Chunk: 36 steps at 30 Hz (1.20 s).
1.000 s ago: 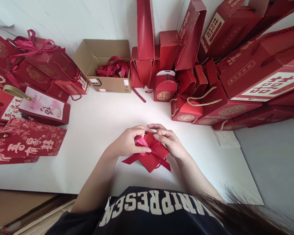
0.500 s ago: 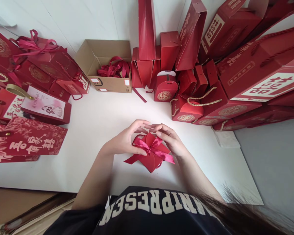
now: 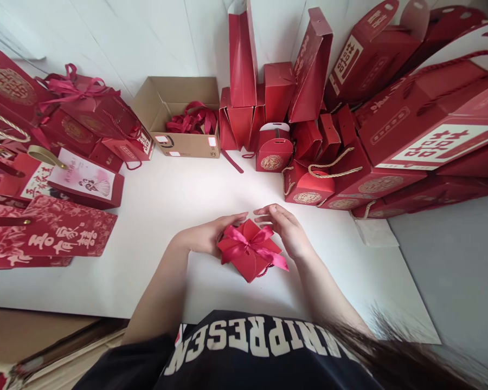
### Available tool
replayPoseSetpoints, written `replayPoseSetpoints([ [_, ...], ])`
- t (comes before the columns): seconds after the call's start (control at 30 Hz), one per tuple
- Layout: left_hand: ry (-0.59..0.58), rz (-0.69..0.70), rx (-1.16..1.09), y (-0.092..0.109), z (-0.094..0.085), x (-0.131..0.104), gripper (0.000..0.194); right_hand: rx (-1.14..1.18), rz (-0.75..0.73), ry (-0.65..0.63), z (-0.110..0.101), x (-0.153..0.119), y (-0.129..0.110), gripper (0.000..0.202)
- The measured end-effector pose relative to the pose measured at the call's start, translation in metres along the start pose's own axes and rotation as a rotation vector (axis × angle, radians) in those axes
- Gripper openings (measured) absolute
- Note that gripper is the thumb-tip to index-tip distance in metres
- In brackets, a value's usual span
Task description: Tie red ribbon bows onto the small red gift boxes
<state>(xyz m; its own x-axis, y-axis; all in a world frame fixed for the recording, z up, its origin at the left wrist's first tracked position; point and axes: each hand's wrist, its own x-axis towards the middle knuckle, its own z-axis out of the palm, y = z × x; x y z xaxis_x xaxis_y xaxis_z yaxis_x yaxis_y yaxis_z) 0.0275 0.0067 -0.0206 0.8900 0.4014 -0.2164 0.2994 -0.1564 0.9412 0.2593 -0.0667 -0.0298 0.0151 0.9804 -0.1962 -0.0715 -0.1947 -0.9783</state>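
On the table [image 3: 158,195], well out from the carton's [image 3: 187,145] near side, the squarish red box [image 3: 250,265], with no clear long axis, sits closest to the left hand [image 3: 207,236], whose half-hidden hold I can't make out, while the right hand's [image 3: 287,230] loosely bent, empty fingers hover beside it.

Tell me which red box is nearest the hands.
The small bow-topped box between the left hand and the right hand, on the white table. The other red boxes are farther off, toward the wall and sides.

Dark short-sleeved shirt [image 3: 228,376] with large off-white block letters [image 3: 260,337].
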Motion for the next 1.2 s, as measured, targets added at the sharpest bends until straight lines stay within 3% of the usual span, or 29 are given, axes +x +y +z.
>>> replayPoseSetpoints([
  [0.1,0.275,-0.085,0.087,-0.008,-0.004,0.000,0.082,-0.269,0.055,0.117,-0.008,0.002,0.002,0.035],
  [0.17,0.378,-0.130,0.144,-0.011,-0.009,-0.003,0.081,-0.325,0.065,0.194,-0.015,0.003,0.002,0.032],
  [0.27,0.273,-0.073,0.181,-0.010,-0.012,-0.009,0.109,-0.353,0.082,0.237,-0.020,0.003,0.002,0.030],
  [0.33,0.196,0.008,0.188,-0.005,-0.005,-0.008,0.130,-0.353,0.082,0.242,-0.021,0.003,0.003,0.029],
  [0.43,0.241,0.082,0.155,0.003,0.014,0.003,0.140,-0.354,0.044,0.260,-0.020,0.005,0.007,0.028],
  [0.57,0.437,0.079,0.092,0.001,0.028,0.019,0.122,-0.312,-0.022,0.283,-0.022,0.015,0.018,0.028],
  [0.7,0.676,0.109,0.137,-0.021,0.018,0.028,0.095,-0.220,-0.076,0.197,-0.018,0.026,0.028,0.035],
  [0.73,0.755,0.122,0.147,-0.027,0.015,0.029,0.091,-0.213,-0.095,0.183,-0.016,0.028,0.030,0.035],
  [0.87,0.886,0.220,0.199,-0.039,0.005,0.035,0.086,-0.219,-0.171,0.192,-0.005,0.031,0.038,0.032],
  [0.97,0.939,0.292,0.259,-0.038,0.003,0.034,0.085,-0.233,-0.231,0.203,0.003,0.032,0.042,0.040],
  [1.2,0.910,0.272,0.278,-0.030,0.006,0.026,0.078,-0.256,-0.317,0.167,0.017,0.029,0.044,0.040],
])
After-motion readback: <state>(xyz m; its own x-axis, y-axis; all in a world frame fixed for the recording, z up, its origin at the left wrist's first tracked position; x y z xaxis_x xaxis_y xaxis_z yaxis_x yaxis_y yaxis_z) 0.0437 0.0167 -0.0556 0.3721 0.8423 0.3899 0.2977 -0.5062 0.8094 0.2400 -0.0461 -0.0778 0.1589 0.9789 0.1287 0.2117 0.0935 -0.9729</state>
